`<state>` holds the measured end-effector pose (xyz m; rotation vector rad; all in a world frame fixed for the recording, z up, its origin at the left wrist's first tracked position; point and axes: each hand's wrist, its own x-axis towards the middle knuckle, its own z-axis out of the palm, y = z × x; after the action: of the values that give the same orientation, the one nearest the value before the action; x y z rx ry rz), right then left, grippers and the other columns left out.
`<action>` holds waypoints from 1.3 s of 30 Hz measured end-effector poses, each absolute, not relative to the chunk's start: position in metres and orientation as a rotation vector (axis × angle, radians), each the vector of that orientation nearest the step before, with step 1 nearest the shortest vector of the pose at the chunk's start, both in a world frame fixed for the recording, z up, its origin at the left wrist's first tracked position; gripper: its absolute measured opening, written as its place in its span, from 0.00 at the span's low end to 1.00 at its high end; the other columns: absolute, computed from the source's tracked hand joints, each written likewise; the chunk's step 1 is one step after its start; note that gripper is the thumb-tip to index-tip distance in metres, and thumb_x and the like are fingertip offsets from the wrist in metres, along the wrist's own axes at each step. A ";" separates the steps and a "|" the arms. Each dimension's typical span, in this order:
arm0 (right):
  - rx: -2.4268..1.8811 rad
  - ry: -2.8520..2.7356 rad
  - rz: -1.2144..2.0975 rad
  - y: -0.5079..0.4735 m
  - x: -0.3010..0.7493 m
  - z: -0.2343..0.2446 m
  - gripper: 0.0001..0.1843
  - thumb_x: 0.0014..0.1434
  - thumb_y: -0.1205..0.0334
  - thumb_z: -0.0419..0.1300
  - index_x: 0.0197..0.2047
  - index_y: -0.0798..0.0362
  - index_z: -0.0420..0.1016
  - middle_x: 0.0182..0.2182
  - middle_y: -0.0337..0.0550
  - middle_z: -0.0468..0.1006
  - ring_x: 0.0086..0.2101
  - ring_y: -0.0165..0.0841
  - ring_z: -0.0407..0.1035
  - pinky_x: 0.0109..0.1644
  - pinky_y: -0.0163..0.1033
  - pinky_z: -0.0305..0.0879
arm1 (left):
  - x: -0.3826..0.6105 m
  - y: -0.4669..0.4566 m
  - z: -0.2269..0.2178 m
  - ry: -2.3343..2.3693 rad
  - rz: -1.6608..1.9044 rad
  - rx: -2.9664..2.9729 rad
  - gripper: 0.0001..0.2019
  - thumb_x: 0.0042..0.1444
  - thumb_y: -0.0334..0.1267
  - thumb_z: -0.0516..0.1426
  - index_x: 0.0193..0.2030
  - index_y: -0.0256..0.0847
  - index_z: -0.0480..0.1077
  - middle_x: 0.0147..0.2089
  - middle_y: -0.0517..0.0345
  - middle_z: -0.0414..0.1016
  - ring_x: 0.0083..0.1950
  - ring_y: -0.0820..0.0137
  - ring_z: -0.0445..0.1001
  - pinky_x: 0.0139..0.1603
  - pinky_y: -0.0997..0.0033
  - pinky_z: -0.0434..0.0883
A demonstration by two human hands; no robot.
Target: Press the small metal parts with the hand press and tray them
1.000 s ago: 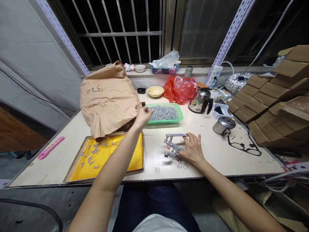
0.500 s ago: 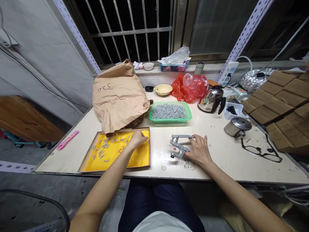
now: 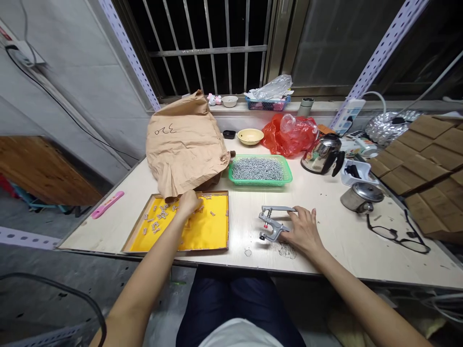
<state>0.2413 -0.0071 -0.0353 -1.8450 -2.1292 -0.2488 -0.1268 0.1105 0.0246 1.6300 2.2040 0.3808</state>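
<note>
Grey pliers (image 3: pixel 275 228) in the right hand (image 3: pixel 304 232) near the table's front edge; the left hand (image 3: pixel 188 204) is down at a yellow tray (image 3: pixel 211 236).
The right hand covers the ends of the pliers' handles, and the fittings at the head are too small to make out clearly. The long axis runs left to right across the table, head pointing left, handles spread apart. The right hand is half open, its fingers bent loosely about the handles. The left hand is curled, fingertips out of sight, so I cannot tell whether it holds anything; small metal pieces (image 3: pixel 162 212) lie around it. A paper bag (image 3: pixel 186 144) hides part of the tray's back edge. Behind the pliers, a green basket (image 3: pixel 260 183) holds many metal bits.
</note>
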 end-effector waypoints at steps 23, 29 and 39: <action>-1.668 -2.218 -0.391 -0.001 0.211 0.006 0.40 0.48 0.37 0.49 0.52 0.63 0.61 0.60 0.62 0.53 0.61 0.49 0.40 0.60 0.64 0.21 | 0.011 -0.002 0.005 1.164 0.737 0.831 0.07 0.32 0.32 0.63 0.17 0.33 0.69 0.14 0.61 0.64 0.17 0.81 0.54 0.21 0.76 0.50; -1.732 -2.206 -0.385 -0.002 0.209 0.004 0.44 0.48 0.35 0.47 0.53 0.66 0.60 0.62 0.64 0.45 0.62 0.50 0.35 0.60 0.65 0.20 | 0.012 -0.004 0.005 1.192 0.763 0.741 0.07 0.31 0.30 0.63 0.17 0.32 0.69 0.16 0.59 0.67 0.17 0.81 0.56 0.20 0.76 0.50; -1.781 -2.191 -0.359 -0.007 0.211 0.003 0.45 0.47 0.34 0.48 0.53 0.67 0.58 0.63 0.66 0.38 0.62 0.50 0.30 0.59 0.65 0.20 | 0.021 -0.012 0.003 1.222 0.791 0.674 0.08 0.31 0.32 0.64 0.17 0.33 0.68 0.14 0.61 0.64 0.16 0.82 0.54 0.18 0.77 0.49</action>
<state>0.2111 -0.0069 0.0030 -1.7812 -2.1911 -0.3589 0.0213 -0.0121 0.0026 0.6740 1.2217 0.7907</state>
